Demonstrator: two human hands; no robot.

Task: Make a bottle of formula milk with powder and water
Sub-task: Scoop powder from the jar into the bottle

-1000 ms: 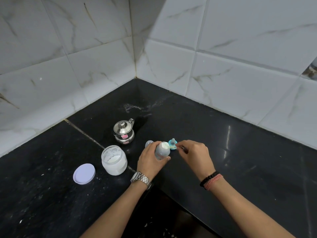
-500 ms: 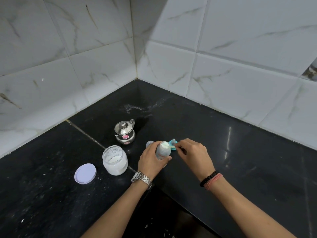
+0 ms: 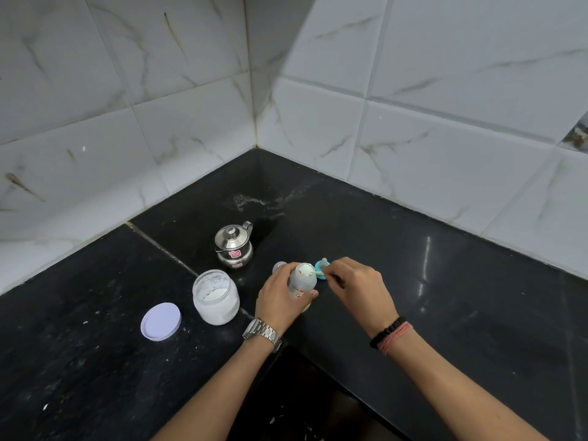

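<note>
White powder goes in cleanly if we keep the bottle [image 3: 302, 283] upright on the black table [image 3: 445, 297], our left hand [image 3: 280, 297] gripping it, while our right hand [image 3: 359, 284] pinches the scoop [image 3: 313, 272] over its mouth.

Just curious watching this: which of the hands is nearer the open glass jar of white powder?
Left. The left hand, gripping the bottle, sits just right of the open glass jar of white powder; the right hand lies beyond the bottle.

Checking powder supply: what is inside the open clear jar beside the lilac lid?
The clear plastic jar holds white powder filling its lower part, with some dusting its inner walls. Whether anything lies buried in the powder cannot be seen.
</note>
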